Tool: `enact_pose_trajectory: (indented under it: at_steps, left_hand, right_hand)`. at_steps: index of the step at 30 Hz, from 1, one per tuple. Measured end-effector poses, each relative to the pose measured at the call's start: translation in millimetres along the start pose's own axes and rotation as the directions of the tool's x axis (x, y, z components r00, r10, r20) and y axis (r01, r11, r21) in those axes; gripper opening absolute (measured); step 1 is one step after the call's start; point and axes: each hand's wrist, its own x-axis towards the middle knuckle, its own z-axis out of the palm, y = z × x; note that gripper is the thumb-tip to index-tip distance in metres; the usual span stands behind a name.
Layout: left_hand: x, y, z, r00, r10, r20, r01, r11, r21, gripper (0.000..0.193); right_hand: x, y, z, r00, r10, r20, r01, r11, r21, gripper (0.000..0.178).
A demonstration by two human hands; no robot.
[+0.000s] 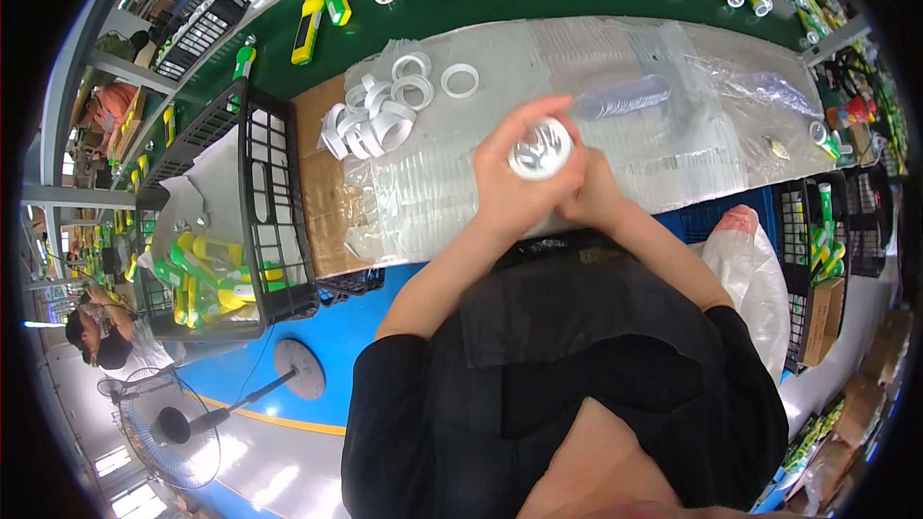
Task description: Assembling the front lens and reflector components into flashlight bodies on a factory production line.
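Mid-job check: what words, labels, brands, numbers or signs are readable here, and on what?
No text can be read.
White-rimmed lamp head in hand: no lettering visible on the face shown.
Yellow-and-green flashlight with a dark panel: any print is too small.
Cardboard box at right: any markings are too small or blurred.

At centre, the left hand (508, 178) and right hand (594, 194) hide anything below the lamp head (539, 150); the lower edge crops the black shirt (442, 423).

Clear plastic sheeting (490, 58) covered the cardboard-topped surface (319, 187). White rings (392, 129) lay heaped on its left, one slightly apart, and a row of clear discs (630, 96) lay right of centre.
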Motion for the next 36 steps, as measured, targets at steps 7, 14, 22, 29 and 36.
enact_pose_trajectory:
  at_steps: [7,14,22,29,36]
  left_hand:
    - [6,-14,-31,0.994,0.108,-0.019,-0.102,0.978,0.183,0.038]
    - [6,-20,-45,0.977,0.03,0.211,-0.11,0.919,0.379,0.017]
    - [27,-59,-45,0.966,-0.234,-0.114,0.259,0.827,0.5,0.039]
    - [29,-71,-44,0.801,-0.587,-0.117,0.598,0.794,0.109,0.05]
    - [35,-66,-47,0.546,-0.836,0.059,0.837,0.546,-0.015,0.053]
  right_hand:
    - [6,-16,-33,0.992,0.084,0.094,-0.073,0.99,-0.117,0.058]
    - [0,-36,-56,0.47,0.325,0.821,-0.863,0.363,0.351,0.041]
    - [28,-30,-59,0.906,0.27,0.325,0.087,0.634,-0.768,0.053]
    - [43,-34,-84,0.583,0.551,0.598,-0.693,0.72,0.012,0.065]
    - [47,-72,-96,0.813,0.034,0.582,0.547,0.299,-0.782,0.062]
